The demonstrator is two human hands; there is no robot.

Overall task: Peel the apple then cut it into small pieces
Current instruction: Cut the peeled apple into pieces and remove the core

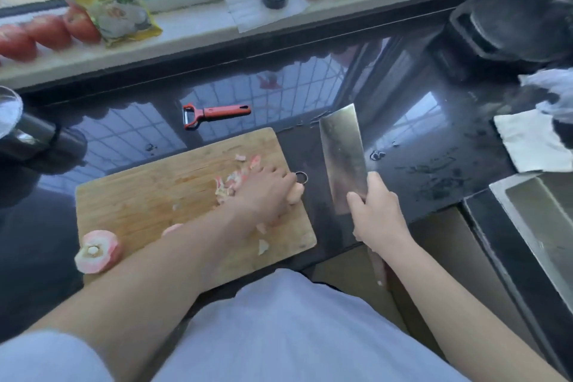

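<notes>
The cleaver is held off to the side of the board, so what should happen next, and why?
Probably swing the cleaver over the cutting board to the apple piece the left hand steadies: the right hand holds the blade right of the board.

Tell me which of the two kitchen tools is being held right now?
The cleaver: the right hand grips its handle, blade raised beside the cutting board. The orange peeler lies untouched on the dark counter behind the board.
</notes>
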